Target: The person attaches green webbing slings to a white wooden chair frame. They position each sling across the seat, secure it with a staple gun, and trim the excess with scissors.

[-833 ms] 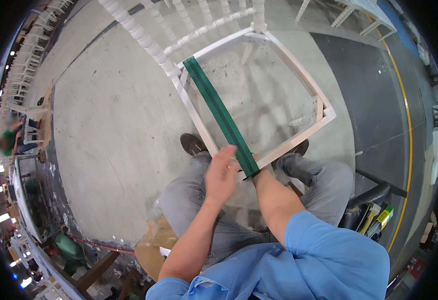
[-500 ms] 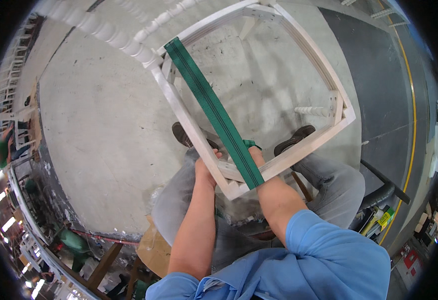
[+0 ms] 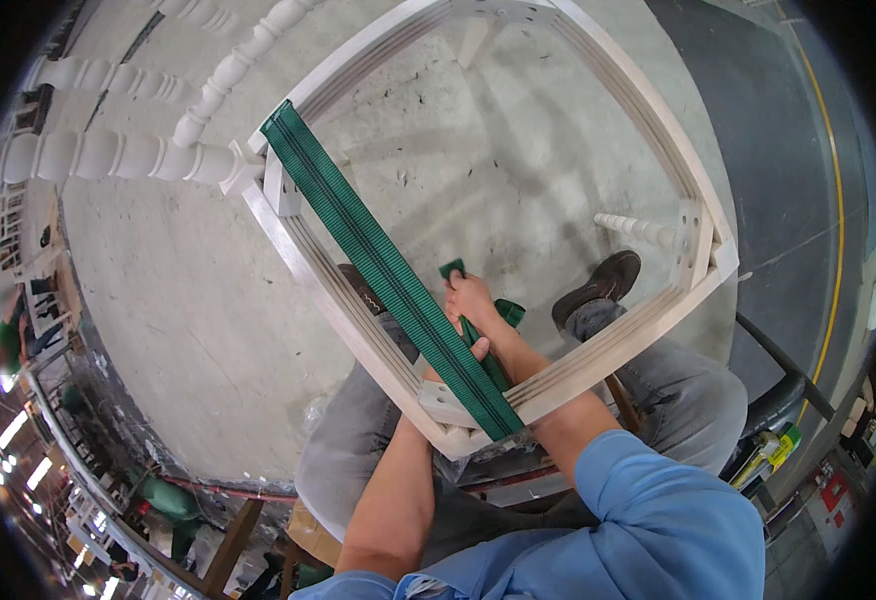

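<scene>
Green webbing strap [image 3: 373, 260] is being stretched across a white wooden chair seat frame [image 3: 658, 120], which is being held over the seated person's knees above the concrete floor [image 3: 158, 330]. Only this one strap is being run, from the far left corner to the near rail; the rest of the opening is being left bare. The strap's loose end is being gripped inside the frame by the right hand [image 3: 473, 305], fingers curled around it. The left hand [image 3: 438, 385] is largely hidden under the rail, so its state cannot be told.
</scene>
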`<state>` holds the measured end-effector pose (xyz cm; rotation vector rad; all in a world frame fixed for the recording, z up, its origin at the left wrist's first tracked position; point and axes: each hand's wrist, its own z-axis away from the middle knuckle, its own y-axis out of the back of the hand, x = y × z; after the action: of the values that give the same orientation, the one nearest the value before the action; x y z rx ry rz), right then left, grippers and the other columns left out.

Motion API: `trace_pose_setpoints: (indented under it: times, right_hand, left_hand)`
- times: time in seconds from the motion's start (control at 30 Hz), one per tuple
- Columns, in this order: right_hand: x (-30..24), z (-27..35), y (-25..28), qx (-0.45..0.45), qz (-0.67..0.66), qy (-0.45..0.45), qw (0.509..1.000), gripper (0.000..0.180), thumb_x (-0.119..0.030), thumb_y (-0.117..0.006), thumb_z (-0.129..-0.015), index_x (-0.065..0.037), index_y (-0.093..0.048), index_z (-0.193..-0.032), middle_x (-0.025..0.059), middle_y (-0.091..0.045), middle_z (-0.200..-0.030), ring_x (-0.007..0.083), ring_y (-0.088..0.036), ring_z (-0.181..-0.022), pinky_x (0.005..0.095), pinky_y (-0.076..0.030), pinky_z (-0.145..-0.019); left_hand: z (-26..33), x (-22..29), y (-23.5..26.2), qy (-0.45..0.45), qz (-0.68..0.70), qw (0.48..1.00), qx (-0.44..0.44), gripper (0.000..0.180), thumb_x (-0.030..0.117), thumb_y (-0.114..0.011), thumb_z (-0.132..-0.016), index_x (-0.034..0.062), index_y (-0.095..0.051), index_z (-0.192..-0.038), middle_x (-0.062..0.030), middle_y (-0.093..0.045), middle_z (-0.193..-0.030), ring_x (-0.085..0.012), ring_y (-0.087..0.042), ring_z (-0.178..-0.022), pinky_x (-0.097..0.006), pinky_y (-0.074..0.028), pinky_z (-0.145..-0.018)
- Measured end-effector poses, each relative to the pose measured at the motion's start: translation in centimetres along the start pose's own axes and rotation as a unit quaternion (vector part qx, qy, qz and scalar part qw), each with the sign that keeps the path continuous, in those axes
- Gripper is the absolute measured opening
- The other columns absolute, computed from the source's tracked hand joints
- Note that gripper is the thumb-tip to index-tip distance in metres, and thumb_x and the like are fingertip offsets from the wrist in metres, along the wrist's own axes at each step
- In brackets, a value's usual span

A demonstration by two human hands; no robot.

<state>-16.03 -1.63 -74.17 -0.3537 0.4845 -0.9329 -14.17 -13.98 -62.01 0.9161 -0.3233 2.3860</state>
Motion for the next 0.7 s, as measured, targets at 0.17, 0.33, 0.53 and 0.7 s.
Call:
trace_pose_setpoints:
  times: [0.17, 0.33, 0.53, 0.7]
  right_hand:
    - [-3.2, 2.8, -3.3, 0.037, 0.057, -0.016, 0.998, 0.037, -0.037, -0.047, -0.116, -0.005, -0.058, -0.102, -0.0007, -0.049, -0.066, 0.0153, -0.045, -0.050, 0.0367, -0.038, -0.045]
    - [-4.3, 7.1, -1.6, -0.020, -0.022, -0.053, 0.998, 0.033, -0.034, -0.053, -0.112, -0.003, -0.063, -0.110, 0.0049, -0.061, -0.076, 0.0196, -0.057, -0.060, 0.0392, -0.048, -0.056]
    - [-5.0, 23.6, 3.7, 0.104, 0.557, -0.113, 0.816, 0.040, -0.046, -0.064, -0.100, -0.009, -0.081, -0.105, 0.0203, -0.077, -0.094, 0.0332, -0.075, -0.076, 0.0509, -0.059, -0.073]
    - [-8.0, 42.1, 3.8, 0.097, 0.524, 0.405, 0.743, 0.027, -0.028, -0.065, -0.105, -0.003, -0.073, -0.114, 0.0177, -0.076, -0.105, 0.0337, -0.074, -0.100, 0.0445, -0.057, -0.089]
  left_hand:
    - [0.0, -1.1, 0.7, -0.012, 0.034, 0.999, -0.009, 0.040, 0.040, -0.074, -0.104, 0.0025, -0.070, -0.119, -0.0052, -0.073, -0.103, -0.0178, -0.067, -0.091, -0.035, -0.056, -0.081]
    - [-0.7, -1.2, 1.3, -0.038, 0.048, 0.998, -0.023, 0.038, 0.039, -0.074, -0.104, 0.0039, -0.070, -0.117, -0.0058, -0.073, -0.100, -0.0185, -0.067, -0.089, -0.035, -0.057, -0.079]
    - [-0.3, 1.3, 0.9, -0.060, 0.090, 0.989, -0.097, 0.034, 0.038, -0.073, -0.104, 0.0056, -0.069, -0.115, -0.0064, -0.073, -0.098, -0.0195, -0.068, -0.086, -0.035, -0.058, -0.077]
    - [0.8, 5.7, -1.1, -0.042, 0.086, 0.988, -0.119, 0.031, 0.037, -0.073, -0.105, 0.0070, -0.069, -0.113, -0.0070, -0.072, -0.095, -0.0203, -0.069, -0.084, -0.035, -0.059, -0.075]
